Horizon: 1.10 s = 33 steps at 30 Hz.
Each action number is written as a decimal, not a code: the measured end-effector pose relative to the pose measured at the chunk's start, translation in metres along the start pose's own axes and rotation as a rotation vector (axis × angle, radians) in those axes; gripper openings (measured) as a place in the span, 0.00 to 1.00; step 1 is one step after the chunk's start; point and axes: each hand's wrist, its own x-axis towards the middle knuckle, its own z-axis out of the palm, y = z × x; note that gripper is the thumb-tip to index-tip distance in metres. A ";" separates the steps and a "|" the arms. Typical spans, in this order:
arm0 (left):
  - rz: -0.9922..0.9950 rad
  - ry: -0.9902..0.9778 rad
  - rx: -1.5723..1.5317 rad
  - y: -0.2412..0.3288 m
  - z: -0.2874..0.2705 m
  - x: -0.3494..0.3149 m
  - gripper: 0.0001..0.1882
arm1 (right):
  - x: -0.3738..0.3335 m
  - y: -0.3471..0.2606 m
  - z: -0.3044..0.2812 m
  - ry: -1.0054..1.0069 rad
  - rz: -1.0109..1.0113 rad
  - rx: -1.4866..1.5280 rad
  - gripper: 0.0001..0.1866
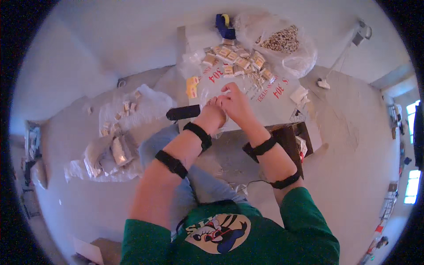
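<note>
My left hand (213, 113) and my right hand (232, 102) meet over the near part of a white printed sheet (265, 115) that covers the table. Both are closed, with the fingertips close together. Clear plastic, apparently a thin bag (211, 91), shows around my left hand. Whatever the right fingers pinch is too small to make out. Just beyond my hands lies a pile of small packets (232, 56) in clear wrapping with tan labels. Loose thin pieces (256, 81) spill out beside them. Two yellow cards (192, 87) lie to the left.
At the back right, a large clear bag (302, 59) holds many small brown pieces (282, 39). A blue tape dispenser (225, 27) stands at the back. A black elongated object (183, 112) juts out left of my wrist. Plastic sheeting (150, 104) with packets covers the left floor.
</note>
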 end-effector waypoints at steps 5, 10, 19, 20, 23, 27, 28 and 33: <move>-0.023 0.115 -0.277 -0.033 -0.002 0.013 0.12 | 0.014 0.018 0.011 0.113 -0.093 0.046 0.14; 0.057 0.012 -0.152 -0.010 -0.092 -0.017 0.15 | 0.011 0.024 -0.004 0.041 -0.016 0.042 0.14; 0.251 -0.041 0.097 -0.024 -0.101 -0.044 0.07 | 0.016 0.032 -0.014 -0.011 0.047 -0.044 0.16; 0.263 -0.108 0.170 -0.022 -0.103 -0.040 0.08 | 0.016 0.031 -0.015 -0.047 0.066 -0.049 0.17; 0.304 -0.083 0.207 -0.020 -0.108 -0.032 0.09 | 0.018 0.038 -0.011 -0.050 0.056 -0.210 0.17; 0.320 0.317 0.053 -0.015 -0.102 -0.037 0.07 | 0.026 0.032 -0.012 -0.170 -0.063 -0.393 0.15; 0.310 0.326 0.052 -0.012 -0.104 -0.038 0.07 | 0.028 0.029 -0.013 -0.213 -0.071 -0.391 0.14; -0.105 0.373 -0.292 -0.004 -0.075 -0.037 0.07 | 0.036 0.029 0.004 -0.195 -0.119 -0.459 0.11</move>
